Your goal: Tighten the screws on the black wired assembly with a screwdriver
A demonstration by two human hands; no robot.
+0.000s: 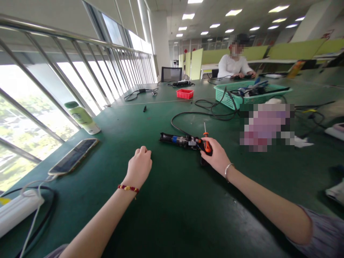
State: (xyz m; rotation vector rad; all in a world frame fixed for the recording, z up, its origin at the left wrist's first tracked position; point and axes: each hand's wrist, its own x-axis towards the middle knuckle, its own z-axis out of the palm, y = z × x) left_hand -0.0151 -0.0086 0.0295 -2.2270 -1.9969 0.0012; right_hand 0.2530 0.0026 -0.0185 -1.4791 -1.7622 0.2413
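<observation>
Head view: green tabletop (174, 204), metal railing (53, 31), ceiling lights (188, 16) lit. Nearer me than the red tray (185, 94) lies the black device (167, 138), slim, blue-banded. My right hand (217, 157) grasps the orange-handled screwdriver (207, 146) beside it; my left hand (139, 165) is clenched.

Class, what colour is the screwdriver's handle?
The screwdriver handle is mostly orange where it shows, best seen in the head view.

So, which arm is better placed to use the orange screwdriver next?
Right, probably: the right grip is on the screwdriver, while the left grip is curled and apart from it.
</observation>
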